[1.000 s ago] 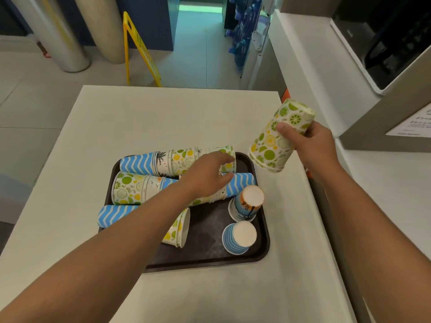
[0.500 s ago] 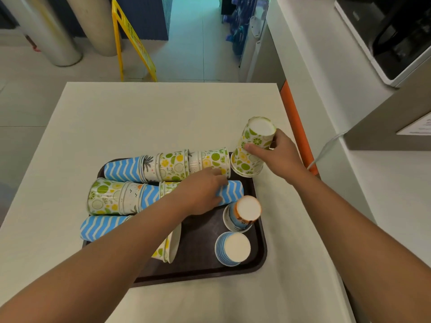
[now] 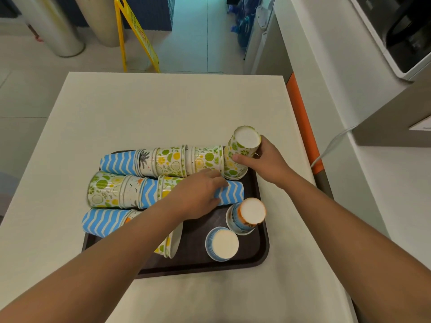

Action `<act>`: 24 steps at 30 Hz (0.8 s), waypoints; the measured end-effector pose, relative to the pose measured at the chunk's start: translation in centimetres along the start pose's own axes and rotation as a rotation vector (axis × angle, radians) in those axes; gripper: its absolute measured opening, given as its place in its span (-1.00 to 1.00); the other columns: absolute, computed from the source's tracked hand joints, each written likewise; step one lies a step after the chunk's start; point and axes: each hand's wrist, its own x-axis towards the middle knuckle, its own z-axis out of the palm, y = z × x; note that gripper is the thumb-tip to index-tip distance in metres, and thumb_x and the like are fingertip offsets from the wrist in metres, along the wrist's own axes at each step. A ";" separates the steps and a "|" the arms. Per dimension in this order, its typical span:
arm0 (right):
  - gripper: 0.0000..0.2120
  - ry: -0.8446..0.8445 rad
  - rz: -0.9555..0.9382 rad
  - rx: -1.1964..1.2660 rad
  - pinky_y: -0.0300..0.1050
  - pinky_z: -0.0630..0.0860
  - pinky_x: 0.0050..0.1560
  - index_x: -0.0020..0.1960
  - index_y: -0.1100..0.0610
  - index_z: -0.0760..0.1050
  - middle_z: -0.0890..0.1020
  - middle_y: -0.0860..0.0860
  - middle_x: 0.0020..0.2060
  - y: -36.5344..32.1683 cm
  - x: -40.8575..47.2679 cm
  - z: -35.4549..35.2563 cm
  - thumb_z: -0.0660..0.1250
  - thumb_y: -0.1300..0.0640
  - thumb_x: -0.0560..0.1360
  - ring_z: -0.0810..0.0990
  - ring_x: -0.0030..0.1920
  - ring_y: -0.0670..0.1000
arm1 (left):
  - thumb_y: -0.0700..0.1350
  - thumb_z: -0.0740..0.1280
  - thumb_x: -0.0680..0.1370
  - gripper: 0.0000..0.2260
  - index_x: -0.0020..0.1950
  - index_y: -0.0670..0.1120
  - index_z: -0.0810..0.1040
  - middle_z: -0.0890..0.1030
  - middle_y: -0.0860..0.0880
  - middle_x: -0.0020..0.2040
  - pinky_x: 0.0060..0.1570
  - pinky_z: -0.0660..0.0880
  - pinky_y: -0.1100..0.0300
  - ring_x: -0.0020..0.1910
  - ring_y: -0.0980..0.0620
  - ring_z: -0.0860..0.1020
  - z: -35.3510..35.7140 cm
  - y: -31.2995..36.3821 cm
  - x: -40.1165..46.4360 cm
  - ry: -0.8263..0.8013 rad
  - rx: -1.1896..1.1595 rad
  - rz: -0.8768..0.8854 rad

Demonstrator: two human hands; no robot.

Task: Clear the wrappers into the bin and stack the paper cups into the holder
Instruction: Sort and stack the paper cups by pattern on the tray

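Observation:
A dark brown tray [image 3: 261,255] on the white table holds several paper cups. Three rows of nested cups lie on their sides: a far row [image 3: 163,160], a middle row [image 3: 121,192] and a near row [image 3: 105,221]. My right hand [image 3: 263,160] grips an upside-down citrus-print cup [image 3: 241,150] standing on the tray's far right corner. My left hand [image 3: 198,194] rests on the middle row, fingers curled over its blue zigzag cup [image 3: 232,192]. Two more upside-down cups stand at the near right: an orange-blue one [image 3: 249,214] and a blue one [image 3: 221,243].
The white table [image 3: 163,108] ends at a counter with an orange strip [image 3: 300,113] on the right. A dark appliance [image 3: 405,31] sits on the counter. On the floor beyond stand a yellow sign [image 3: 137,33] and two pillars [image 3: 53,24].
My right hand has brought the citrus cup down from the air and set it upside down on the tray's far right corner. My left hand stayed on the middle row.

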 end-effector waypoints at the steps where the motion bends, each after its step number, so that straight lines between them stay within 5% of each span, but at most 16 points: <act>1: -0.21 -0.008 0.003 0.008 0.02 0.54 0.24 0.35 0.02 0.40 0.59 -0.09 0.21 0.1 -0.1 0.2 0.56 -0.20 0.21 0.56 0.20 -0.09 | -0.04 0.37 0.55 -0.60 0.38 -0.06 0.46 0.51 -0.02 0.24 0.17 0.40 0.15 0.24 -0.02 0.43 0.0 0.0 -0.1 0.000 -0.001 0.000; 9: -0.35 0.071 -0.044 -0.106 -0.31 0.45 0.01 0.34 0.08 0.39 0.55 -0.07 0.15 -0.3 -1.2 -0.2 0.58 0.05 0.33 0.52 0.13 -0.09 | -0.04 0.38 0.55 -0.60 0.37 -0.06 0.47 0.50 -0.02 0.24 0.18 0.42 0.13 0.25 -0.02 0.43 0.1 -0.3 -0.1 0.011 -0.018 -0.002; 15: -0.35 0.017 -0.083 -0.131 -0.20 0.50 0.11 0.31 0.05 0.42 0.55 -0.10 0.11 -0.8 -1.3 1.1 0.60 0.06 0.30 0.53 0.12 -0.09 | -0.06 0.38 0.54 -0.60 0.37 -0.06 0.47 0.51 -0.02 0.25 0.17 0.42 0.13 0.25 -0.03 0.43 0.1 -0.4 0.0 0.006 -0.029 0.002; 20: -0.33 0.074 -0.028 -0.090 -0.35 0.46 0.01 0.34 0.09 0.39 0.55 -0.08 0.14 -0.1 -1.2 1.8 0.59 0.02 0.32 0.52 0.11 -0.12 | -0.06 0.38 0.53 -0.60 0.36 -0.07 0.48 0.52 -0.04 0.25 0.15 0.40 0.13 0.24 -0.04 0.45 0.2 -0.5 -0.1 0.025 -0.017 0.019; 24: -0.19 0.059 0.011 -0.093 -0.19 0.47 0.22 0.43 0.08 0.31 0.52 -0.06 0.26 0.1 -1.5 1.5 0.60 -0.02 0.29 0.49 0.23 -0.08 | -0.06 0.39 0.54 -0.59 0.38 -0.07 0.46 0.51 -0.04 0.27 0.17 0.42 0.11 0.25 -0.04 0.44 0.1 -0.6 -0.3 0.031 -0.031 0.022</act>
